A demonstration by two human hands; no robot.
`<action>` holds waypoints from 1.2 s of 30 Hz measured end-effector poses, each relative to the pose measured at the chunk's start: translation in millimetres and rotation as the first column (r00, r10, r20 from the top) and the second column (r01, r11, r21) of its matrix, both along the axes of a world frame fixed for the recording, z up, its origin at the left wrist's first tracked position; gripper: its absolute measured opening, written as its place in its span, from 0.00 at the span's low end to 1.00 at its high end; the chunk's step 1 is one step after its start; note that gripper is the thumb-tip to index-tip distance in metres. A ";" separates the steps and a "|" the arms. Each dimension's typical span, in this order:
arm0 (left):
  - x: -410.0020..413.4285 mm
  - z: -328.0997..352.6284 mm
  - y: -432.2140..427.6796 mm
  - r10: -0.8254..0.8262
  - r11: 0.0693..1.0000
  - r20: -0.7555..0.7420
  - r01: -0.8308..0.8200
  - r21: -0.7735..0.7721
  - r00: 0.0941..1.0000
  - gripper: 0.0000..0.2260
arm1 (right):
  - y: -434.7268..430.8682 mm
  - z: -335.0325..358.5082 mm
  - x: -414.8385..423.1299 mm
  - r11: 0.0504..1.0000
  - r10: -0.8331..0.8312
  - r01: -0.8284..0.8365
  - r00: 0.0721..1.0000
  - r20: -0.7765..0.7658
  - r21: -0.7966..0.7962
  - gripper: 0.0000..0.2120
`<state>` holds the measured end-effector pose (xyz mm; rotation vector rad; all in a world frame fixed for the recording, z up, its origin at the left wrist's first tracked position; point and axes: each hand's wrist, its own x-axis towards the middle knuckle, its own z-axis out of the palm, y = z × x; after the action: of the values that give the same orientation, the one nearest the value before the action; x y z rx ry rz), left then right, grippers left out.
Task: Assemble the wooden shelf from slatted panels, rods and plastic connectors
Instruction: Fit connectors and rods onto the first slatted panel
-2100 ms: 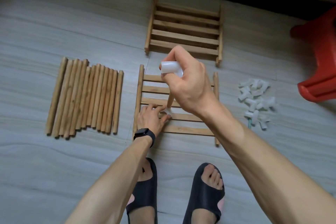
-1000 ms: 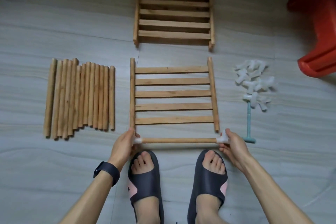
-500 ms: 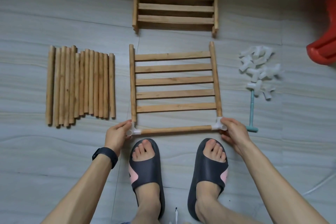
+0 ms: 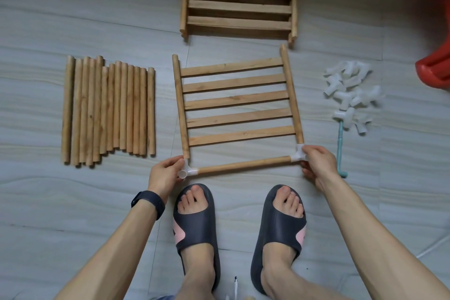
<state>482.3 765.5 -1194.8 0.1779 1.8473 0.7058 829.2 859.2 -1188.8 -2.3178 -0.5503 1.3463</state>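
Centrally, held a wooden rod (image 4: 243, 165) crosswise at the near end of the slatted panel (image 4: 233, 101), both lying on the grey floor (image 4: 73, 202) just ahead of the toes. Found a white plastic piece on each end of that rod: the left connector (image 4: 186, 172) and the right connector (image 4: 298, 154). Gripped the left connector with the left hand (image 4: 163, 173), its fingers (image 4: 170, 162) curled round it from the outer side. Pinched the right connector with the right hand (image 4: 316, 164), fingers (image 4: 314, 150) and thumb clenched about it in the same way. Met the near ends of the panel's two side rails at the connectors, touching them; could not tell how deep either rail sat.

Outward, noted a row of spare rods (image 4: 107, 109) side by side to the left of the panel. Saw a second slatted panel (image 4: 239, 6) beyond it, near the top edge. Made out a heap of loose connectors (image 4: 348, 95) to the right, with a teal tool (image 4: 340, 146) reaching from the heap toward the right hand. Glimpsed a red stool (image 4: 435, 68) at the far right edge. Wore a black watch (image 4: 148, 203) on the left wrist and dark slippers (image 4: 197, 221) on both feet.
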 end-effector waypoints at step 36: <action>24.9 -1.2 25.6 -0.071 0.994 0.041 0.074 -0.084 0.997 0.06 | 11.8 19.2 -37.2 0.773 0.518 -0.634 0.606 0.603 -0.027 0.31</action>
<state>507.2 791.1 -1196.0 0.1732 1.8220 0.5750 792.0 871.1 -1169.5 -2.4568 -1.6846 0.6843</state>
